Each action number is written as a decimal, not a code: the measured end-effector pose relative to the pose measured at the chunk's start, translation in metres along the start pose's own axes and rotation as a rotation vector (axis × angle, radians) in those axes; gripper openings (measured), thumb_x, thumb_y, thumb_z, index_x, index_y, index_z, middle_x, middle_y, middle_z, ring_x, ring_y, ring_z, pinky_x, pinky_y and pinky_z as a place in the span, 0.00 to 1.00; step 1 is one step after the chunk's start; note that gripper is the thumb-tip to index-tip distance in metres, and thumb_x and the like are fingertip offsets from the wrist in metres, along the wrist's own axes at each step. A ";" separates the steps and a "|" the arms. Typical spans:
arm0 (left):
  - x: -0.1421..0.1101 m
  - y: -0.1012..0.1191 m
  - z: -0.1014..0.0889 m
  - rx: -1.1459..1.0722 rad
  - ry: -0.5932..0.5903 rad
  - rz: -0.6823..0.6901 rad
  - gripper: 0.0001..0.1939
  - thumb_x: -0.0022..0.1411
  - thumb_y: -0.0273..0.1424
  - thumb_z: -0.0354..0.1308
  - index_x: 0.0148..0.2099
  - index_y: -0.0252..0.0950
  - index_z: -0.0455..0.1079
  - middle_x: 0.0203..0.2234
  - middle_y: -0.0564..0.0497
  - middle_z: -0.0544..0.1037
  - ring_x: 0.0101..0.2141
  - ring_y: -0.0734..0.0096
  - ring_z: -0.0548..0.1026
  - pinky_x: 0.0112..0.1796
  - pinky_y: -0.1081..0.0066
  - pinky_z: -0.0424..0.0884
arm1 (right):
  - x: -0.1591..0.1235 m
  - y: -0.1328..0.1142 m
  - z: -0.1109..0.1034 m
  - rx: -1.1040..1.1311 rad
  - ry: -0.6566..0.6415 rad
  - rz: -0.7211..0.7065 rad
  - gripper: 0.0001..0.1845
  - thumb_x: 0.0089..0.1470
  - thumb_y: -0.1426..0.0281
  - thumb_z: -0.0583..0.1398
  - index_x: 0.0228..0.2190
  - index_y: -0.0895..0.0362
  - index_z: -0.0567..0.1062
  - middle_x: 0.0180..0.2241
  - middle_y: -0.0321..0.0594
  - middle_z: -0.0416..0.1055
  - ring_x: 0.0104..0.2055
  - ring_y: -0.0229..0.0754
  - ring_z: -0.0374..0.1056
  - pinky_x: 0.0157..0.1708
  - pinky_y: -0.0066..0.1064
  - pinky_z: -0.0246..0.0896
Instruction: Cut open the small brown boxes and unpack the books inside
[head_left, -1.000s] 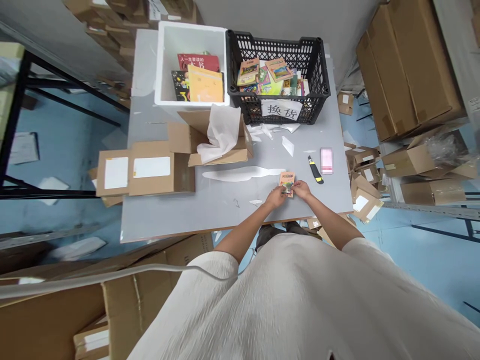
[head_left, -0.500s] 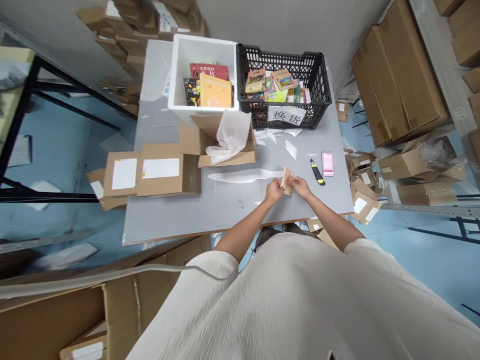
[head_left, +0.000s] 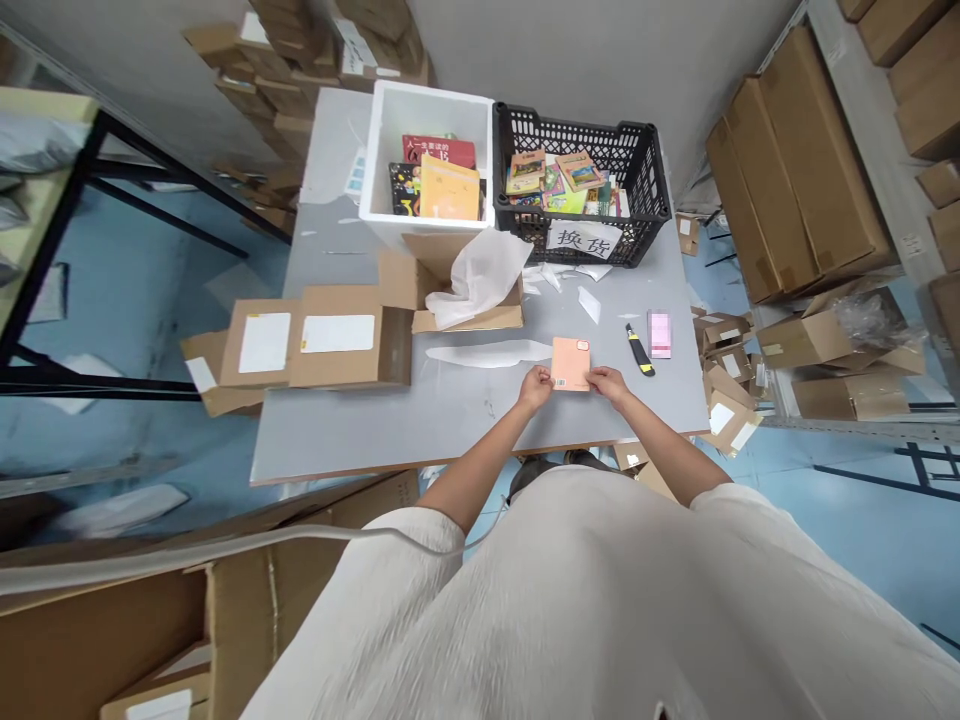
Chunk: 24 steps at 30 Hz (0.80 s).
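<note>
A small orange-pink book is held flat over the front part of the grey table, its plain side with a barcode and a red mark facing up. My left hand pinches its left edge. At the opposite edge, my right hand grips it with closed fingers. A black and yellow box cutter and a pink-screened phone lie to the right of my right hand. Beyond the book, a long white paper strip rests on the table.
At the back stand a white foam box with books and a black crate with small books. An open carton with white wrapping is left of centre, beside closed cartons. Paper scraps lie near the crate.
The book has been turned over from its picture cover to its plain barcode side. My hands have moved apart to its two edges. The camera view has shifted slightly.
</note>
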<state>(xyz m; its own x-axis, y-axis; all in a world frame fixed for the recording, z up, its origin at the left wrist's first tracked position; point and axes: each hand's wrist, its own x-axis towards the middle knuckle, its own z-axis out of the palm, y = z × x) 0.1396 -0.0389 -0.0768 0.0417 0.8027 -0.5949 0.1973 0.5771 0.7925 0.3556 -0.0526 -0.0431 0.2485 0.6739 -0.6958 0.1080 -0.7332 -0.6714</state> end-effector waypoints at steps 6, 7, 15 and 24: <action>0.000 0.001 0.002 0.027 0.003 -0.009 0.11 0.56 0.24 0.67 0.39 0.40 0.70 0.32 0.53 0.80 0.36 0.64 0.82 0.47 0.60 0.81 | -0.008 -0.011 -0.002 0.068 -0.012 -0.020 0.17 0.46 0.64 0.76 0.30 0.52 0.74 0.29 0.34 0.80 0.33 0.40 0.75 0.35 0.30 0.71; -0.001 0.001 0.002 0.037 0.020 -0.006 0.11 0.56 0.24 0.67 0.40 0.40 0.71 0.35 0.52 0.82 0.38 0.63 0.83 0.49 0.59 0.81 | -0.009 -0.012 -0.002 0.074 -0.016 -0.037 0.17 0.46 0.64 0.76 0.30 0.52 0.73 0.29 0.33 0.79 0.32 0.40 0.74 0.34 0.30 0.71; -0.007 0.023 0.013 -0.060 -0.072 0.155 0.08 0.64 0.34 0.69 0.45 0.39 0.81 0.42 0.46 0.87 0.45 0.60 0.85 0.53 0.60 0.81 | -0.018 -0.023 0.008 -0.077 0.050 -0.291 0.16 0.50 0.59 0.72 0.35 0.50 0.73 0.31 0.35 0.80 0.34 0.44 0.76 0.37 0.32 0.71; -0.008 0.043 0.018 -0.405 -0.065 0.125 0.23 0.59 0.51 0.78 0.36 0.37 0.77 0.31 0.51 0.84 0.35 0.67 0.83 0.45 0.64 0.84 | -0.045 -0.030 0.021 -0.564 -0.014 -0.698 0.04 0.65 0.65 0.66 0.42 0.49 0.81 0.46 0.44 0.85 0.55 0.55 0.76 0.64 0.44 0.67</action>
<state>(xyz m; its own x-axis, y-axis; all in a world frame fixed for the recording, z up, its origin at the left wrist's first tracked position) 0.1649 -0.0234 -0.0406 0.1050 0.8667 -0.4876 -0.2132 0.4986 0.8402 0.3209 -0.0585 0.0030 -0.0621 0.9814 -0.1819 0.6881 -0.0899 -0.7201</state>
